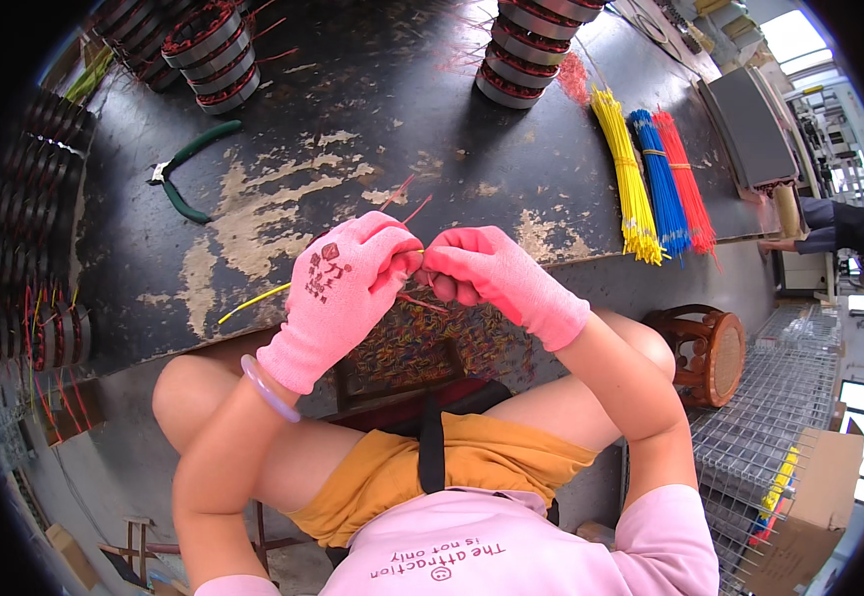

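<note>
My left hand point(345, 288), in a pink glove, is closed with its fingertips pinched together above the table's near edge. A yellow wire point(253, 302) sticks out to the left from beneath it. My right hand point(497, 275), also gloved in pink, pinches at the same spot, its fingertips touching the left ones. A small bit of yellow shows between them. Thin red wires point(418, 208) rise beyond the fingers, and more red strands come out below. Most of what the left hand covers is hidden.
Green-handled cutters point(197, 159) lie at the left on the worn black table point(372, 139). Stacked motor stators point(216, 62) stand at the back. Yellow point(627, 174), blue point(660, 179) and red point(685, 179) wire bundles lie right. A wooden stool point(698, 353) and a wire cage point(750, 397) stand right; another person point(839, 233) is beyond.
</note>
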Motion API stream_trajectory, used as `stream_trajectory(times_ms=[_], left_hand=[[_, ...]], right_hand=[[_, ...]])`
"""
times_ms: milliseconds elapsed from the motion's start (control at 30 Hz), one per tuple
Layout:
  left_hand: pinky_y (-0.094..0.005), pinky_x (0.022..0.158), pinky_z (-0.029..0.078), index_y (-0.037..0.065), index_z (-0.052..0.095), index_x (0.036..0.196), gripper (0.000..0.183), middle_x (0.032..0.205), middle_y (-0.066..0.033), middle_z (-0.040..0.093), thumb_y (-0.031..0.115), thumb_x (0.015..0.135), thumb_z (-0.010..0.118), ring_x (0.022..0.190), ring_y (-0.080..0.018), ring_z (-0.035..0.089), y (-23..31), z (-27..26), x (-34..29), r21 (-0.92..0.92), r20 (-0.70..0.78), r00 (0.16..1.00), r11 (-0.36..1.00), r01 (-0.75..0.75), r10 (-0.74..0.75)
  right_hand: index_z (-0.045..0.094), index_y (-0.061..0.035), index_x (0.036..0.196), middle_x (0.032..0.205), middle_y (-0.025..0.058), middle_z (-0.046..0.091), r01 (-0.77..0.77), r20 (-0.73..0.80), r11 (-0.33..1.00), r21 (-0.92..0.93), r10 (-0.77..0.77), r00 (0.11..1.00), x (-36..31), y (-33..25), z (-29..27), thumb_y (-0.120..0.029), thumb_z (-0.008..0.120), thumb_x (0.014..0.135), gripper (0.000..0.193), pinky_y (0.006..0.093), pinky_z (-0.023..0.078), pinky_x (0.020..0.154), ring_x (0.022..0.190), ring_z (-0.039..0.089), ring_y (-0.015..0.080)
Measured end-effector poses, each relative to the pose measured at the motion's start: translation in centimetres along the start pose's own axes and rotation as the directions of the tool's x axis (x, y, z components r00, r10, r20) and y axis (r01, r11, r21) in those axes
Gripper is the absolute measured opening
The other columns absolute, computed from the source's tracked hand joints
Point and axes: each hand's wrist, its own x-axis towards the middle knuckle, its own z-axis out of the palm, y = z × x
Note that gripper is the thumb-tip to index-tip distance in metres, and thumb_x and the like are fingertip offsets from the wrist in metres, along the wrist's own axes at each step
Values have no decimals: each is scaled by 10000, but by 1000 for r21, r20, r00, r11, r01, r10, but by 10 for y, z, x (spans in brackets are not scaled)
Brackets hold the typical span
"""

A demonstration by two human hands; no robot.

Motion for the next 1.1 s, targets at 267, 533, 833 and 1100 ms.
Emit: stream_trajectory(times_ms=[267,533,833,1100], left_hand=[[-379,741,542,72,699,954,100,998,-69,690,89,856,704,877,-299,681,-1,-2,0,-12,13,1000,1000,6,-6],[-376,745,546,70,703,953,107,1005,-71,695,97,851,716,878,-298,682,-2,-1,0,-5,0,999,999,-33,33],[-371,751,547,70,699,958,113,1005,-72,694,79,846,705,885,-299,682,-2,-3,-2,-28,23,1000,999,-16,16],[-379,752,544,74,697,967,114,1013,-69,687,87,854,711,898,-302,679,-2,-2,-2,-6,17,1000,1000,-6,6]], right_hand=[[697,-76,1054,907,118,722,433,75,264,-862,-779,623,-9,2,1,-202,689,922,182,407,557,741,833,684,383],[664,-51,971,830,37,688,180,-176,981,-66,-189,966,6,4,1,-252,693,953,204,258,492,642,701,635,101],[690,-35,1046,883,40,714,-7,53,989,149,-1,999,-5,6,-2,-257,640,996,232,268,516,640,734,665,120],[682,-77,1028,988,110,713,351,171,82,-933,-757,631,-11,-1,-1,-204,604,987,156,326,520,715,783,658,226]])
